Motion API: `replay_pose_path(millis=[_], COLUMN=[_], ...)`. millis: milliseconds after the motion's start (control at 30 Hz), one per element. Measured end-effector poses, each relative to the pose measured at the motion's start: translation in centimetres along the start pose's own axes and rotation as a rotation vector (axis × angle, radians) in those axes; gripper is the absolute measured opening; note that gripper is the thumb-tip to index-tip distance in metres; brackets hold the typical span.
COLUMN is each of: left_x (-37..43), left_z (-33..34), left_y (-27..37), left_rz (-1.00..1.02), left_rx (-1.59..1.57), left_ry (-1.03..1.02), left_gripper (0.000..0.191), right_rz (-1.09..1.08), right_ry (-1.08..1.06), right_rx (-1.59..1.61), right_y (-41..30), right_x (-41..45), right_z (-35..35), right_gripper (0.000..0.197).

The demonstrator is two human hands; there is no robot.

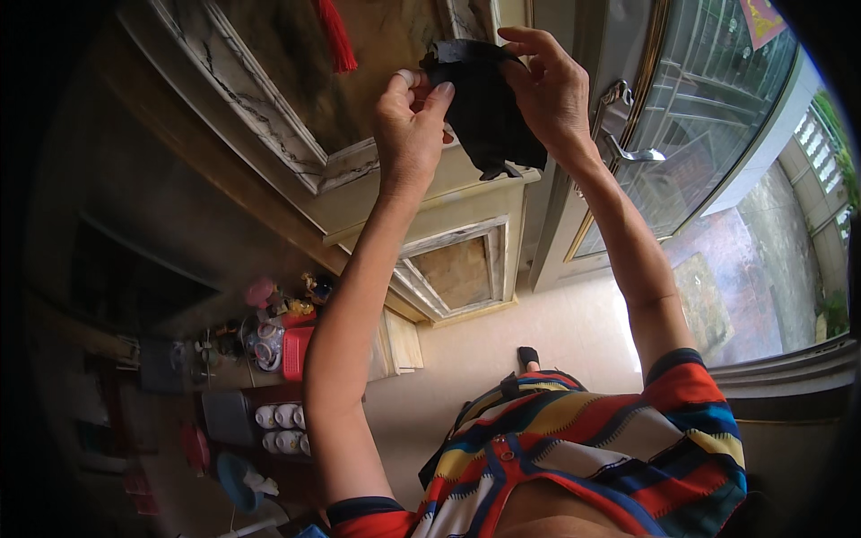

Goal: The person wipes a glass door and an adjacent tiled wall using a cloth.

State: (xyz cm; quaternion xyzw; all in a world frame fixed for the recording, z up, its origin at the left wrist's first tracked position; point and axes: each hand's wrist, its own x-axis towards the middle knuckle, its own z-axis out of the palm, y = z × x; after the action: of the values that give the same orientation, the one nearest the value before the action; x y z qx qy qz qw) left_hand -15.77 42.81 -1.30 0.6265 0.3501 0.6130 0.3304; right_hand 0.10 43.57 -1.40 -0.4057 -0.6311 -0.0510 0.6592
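Both my arms are stretched out ahead of me at the top of the view. Between my hands hangs a crumpled black sheet (491, 121), limp and uneven along its lower edge; whether it is thin plastic or cloth I cannot tell. My left hand (412, 128) pinches its left side between thumb and fingers, and one fingertip has a pale wrap on it. The upper right edge is gripped by my right hand (555, 97), whose index finger sticks out. Behind the sheet stands a wall with marble-look framed panels (454, 272).
A red tassel (336, 40) hangs on the wall, left of my hands. At right, a glazed door (699, 114) with a metal lever handle (635, 153) opens onto a paved outdoor area. Lower left are white cups (282, 427), a red basket (294, 353) and a blue basin (235, 481).
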Motion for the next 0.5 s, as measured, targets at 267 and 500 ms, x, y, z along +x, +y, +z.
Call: replay_pose_path(millis=[267,500], left_x=[-0.2,-0.3], left_z=[0.9,0.9], left_y=[-0.1,-1.8], left_rz=[0.255,0.077], left_rx=[-0.026,-0.385], left_ry=[0.091,-0.09], left_gripper=[0.052,0.043], right_rz=[0.13,0.009], right_ry=[-0.213,-0.265], right_rx=[0.221,0.221], right_y=[-2.3,-1.1], right_x=[1.0,0.9], right_z=[-1.1,-1.4], right_gripper=[0.019,0.018])
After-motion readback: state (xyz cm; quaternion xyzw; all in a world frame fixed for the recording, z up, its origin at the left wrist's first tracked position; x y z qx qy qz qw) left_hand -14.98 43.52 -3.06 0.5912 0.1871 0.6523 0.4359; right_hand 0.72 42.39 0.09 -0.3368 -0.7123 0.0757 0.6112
